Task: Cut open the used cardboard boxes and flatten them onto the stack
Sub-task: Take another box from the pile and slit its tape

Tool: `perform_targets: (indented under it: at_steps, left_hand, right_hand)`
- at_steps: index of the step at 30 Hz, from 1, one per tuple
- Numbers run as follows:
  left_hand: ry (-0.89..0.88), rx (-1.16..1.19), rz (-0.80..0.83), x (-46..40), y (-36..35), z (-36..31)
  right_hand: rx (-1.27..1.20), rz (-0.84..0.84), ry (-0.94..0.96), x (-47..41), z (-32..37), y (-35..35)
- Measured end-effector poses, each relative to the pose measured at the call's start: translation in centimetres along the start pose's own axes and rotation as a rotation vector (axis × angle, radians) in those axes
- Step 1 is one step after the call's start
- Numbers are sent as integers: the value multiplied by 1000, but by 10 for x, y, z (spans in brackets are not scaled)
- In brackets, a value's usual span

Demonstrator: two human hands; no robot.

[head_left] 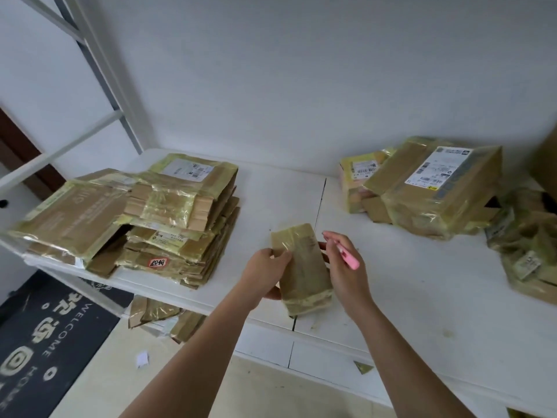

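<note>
A small brown cardboard box wrapped in yellowish tape is held above the white table's front edge. My left hand grips its left side, thumb on top. My right hand holds a pink cutter and its fingers touch the box's right side. The stack of flattened boxes lies at the table's left. Taped, uncut boxes sit at the back right.
The white table has a seam down its middle. More crumpled cardboard lies at the far right. Cardboard scraps and a dark welcome mat are on the floor to the left. A white metal frame rises behind the stack.
</note>
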State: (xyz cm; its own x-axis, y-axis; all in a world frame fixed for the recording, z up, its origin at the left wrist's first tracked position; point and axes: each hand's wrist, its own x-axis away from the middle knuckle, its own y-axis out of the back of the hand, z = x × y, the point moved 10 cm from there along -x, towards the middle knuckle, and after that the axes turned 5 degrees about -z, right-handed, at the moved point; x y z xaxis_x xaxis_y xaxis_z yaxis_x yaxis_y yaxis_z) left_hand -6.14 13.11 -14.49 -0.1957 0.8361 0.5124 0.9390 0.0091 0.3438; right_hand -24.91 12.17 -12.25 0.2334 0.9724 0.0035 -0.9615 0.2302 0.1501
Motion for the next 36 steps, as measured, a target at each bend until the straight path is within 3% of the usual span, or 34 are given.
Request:
perform_targets:
  at_steps: [3, 8, 14, 28, 36]
  left_hand:
    - [-19, -81, -91, -4, 2, 8]
    - [4, 17, -84, -9, 2, 11]
    - [7, 37, -92, -11, 4, 14]
    - [55, 219, 45, -5, 3, 15]
    - [39, 142, -60, -11, 10, 25]
  right_hand:
    - [-24, 72, -71, -3, -14, -6]
    - [-166, -214, 15, -27, 18, 22]
    - [-117, -1, 209, -21, 51, -23]
    - [159, 41, 404, -13, 54, -40]
    - [388, 232, 592, 0, 68, -60]
